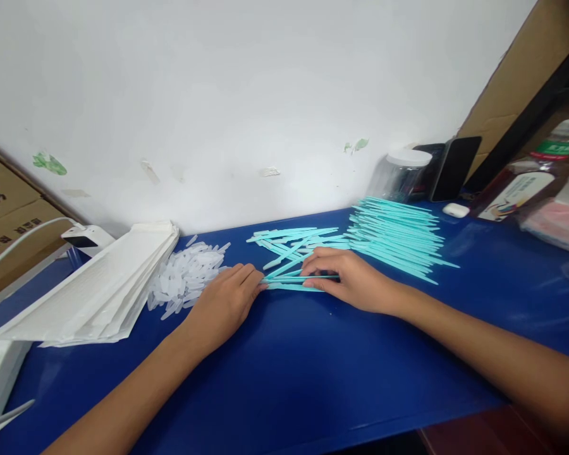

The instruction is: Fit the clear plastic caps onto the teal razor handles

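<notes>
Slim turquoise sticks shaped like eyebrow razors lie on the blue table (275, 379). My left hand (232, 294) is closed, its fingertips pinching the left end of a turquoise eyebrow razor (284, 279). The thumb and fingers of my right hand (348, 278) close around the same razor farther right. Another razor (289, 287) lies just in front of it. Behind my hands is a loose, crossed group of razors (289, 237). A larger stack of razors (396, 237) lies to the right, mostly lined up. Beside my left hand, a heap of small translucent caps (184, 275) is spread out.
White padded envelopes (104, 284) are stacked on the left, near a white device (88, 237) with a cable. At the back right stand a clear jar (401, 174), a dark phone (455, 167) and a bottle (521, 186). A white wall (241, 95) rises behind.
</notes>
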`<act>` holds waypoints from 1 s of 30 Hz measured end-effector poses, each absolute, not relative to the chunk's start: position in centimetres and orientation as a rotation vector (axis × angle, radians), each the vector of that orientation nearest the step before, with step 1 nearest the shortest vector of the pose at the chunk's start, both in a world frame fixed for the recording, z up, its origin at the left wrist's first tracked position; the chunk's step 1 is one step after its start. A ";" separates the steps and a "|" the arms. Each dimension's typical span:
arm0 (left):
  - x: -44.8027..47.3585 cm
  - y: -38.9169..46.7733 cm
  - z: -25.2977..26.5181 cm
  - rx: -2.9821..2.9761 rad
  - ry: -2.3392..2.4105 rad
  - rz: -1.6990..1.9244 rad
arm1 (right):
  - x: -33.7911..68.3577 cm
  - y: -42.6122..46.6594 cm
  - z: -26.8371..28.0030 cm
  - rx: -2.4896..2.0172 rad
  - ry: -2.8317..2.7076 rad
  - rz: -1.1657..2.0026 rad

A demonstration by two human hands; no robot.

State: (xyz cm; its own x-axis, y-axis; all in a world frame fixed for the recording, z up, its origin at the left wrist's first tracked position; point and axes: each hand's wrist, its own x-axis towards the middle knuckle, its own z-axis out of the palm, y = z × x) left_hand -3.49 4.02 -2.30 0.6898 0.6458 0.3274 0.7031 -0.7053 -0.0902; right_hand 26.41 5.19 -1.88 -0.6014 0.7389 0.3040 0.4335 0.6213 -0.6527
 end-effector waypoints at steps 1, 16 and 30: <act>-3.6 4.0 -2.4 -2.681 -1.101 -0.396 | 26.5 5.2 -1.8 -0.933 -2.272 0.724; -3.2 3.4 -1.3 -2.783 -1.775 -0.365 | 27.5 5.4 0.1 -1.103 -2.056 0.344; -3.1 3.1 -1.4 -2.859 -1.614 -0.624 | 27.1 5.0 -0.6 -1.064 -2.119 0.639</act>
